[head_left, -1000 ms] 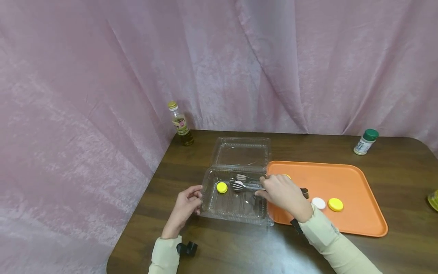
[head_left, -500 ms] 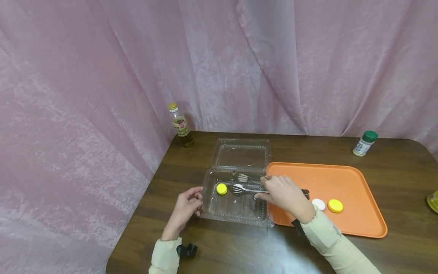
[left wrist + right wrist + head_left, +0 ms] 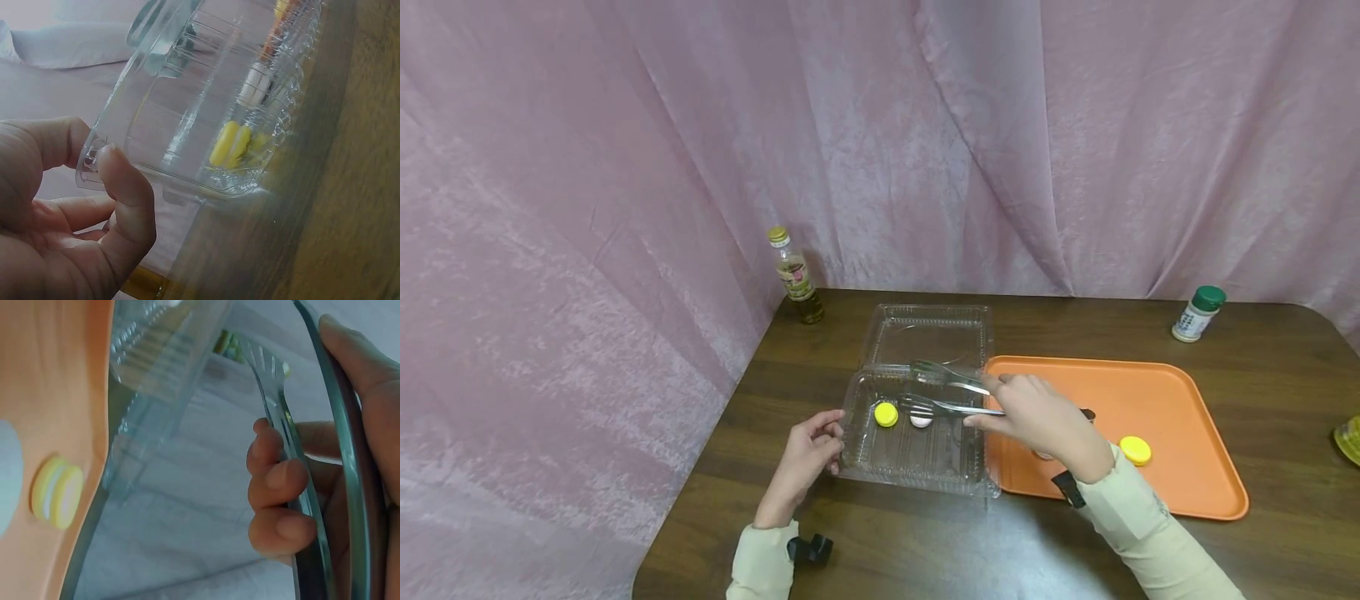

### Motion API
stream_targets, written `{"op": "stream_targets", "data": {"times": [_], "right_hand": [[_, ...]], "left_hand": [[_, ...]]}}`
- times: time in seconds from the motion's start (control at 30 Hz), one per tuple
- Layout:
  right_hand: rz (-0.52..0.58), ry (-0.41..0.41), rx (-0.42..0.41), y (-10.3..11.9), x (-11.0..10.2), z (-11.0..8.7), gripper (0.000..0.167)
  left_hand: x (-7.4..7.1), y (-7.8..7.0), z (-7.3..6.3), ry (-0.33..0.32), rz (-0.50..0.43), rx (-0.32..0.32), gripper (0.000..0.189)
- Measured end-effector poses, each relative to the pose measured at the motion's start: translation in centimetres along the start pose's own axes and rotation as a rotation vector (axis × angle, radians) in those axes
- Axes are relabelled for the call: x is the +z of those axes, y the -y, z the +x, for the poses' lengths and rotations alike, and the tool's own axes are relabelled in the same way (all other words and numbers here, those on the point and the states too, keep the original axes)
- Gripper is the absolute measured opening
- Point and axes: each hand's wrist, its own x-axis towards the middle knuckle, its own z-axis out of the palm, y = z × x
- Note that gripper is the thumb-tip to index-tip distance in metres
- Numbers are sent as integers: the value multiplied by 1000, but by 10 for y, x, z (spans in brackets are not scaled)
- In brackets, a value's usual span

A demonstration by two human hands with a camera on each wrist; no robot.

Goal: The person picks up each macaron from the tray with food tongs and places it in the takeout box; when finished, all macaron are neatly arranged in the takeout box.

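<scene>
My left hand (image 3: 808,454) pinches the left rim of a clear hinged plastic box (image 3: 187,125) between thumb and fingers. Its lid (image 3: 932,333) lies folded back. Inside the base are a yellow macaron (image 3: 886,414) and a white macaron (image 3: 921,422) side by side. My right hand (image 3: 1041,417) grips metal serving tongs (image 3: 962,409), thumb on one arm and fingers round the other. The slotted tong ends are spread apart above the box, with nothing between them; the nearer end overlaps the white macaron in the head view.
An orange tray (image 3: 1165,408) adjoins the box on the right, with another yellow macaron (image 3: 1136,451) on it and a white one (image 3: 7,475) mostly hidden under my right hand. An oil bottle (image 3: 797,283) and a green-capped shaker (image 3: 1199,314) stand farther back.
The tongs, earlier closed in around the white macaron in the box, have spread apart and risen. My right hand has moved slightly right and up. The left hand stays at the rim.
</scene>
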Motion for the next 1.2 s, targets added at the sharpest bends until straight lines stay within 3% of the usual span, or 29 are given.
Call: {"op": "stream_targets", "data": {"times": [0.3,0.47,0.63,1.2], "right_hand": [[87,-74,-6,-12,-16,-7,54],[49,-108,-10,-18,-26,-10,47],[-1,-146,-8,-24,-35,-15,58],[-28,-65,244,-54,-49,-48,72]], "left_hand": [[1,0,0,-6,-12,-1,51],[2,1,0,-13,-4,3,50],[1,2,1,-20,-8,3,50],[1,1,0,-15,-6,8,49]]}}
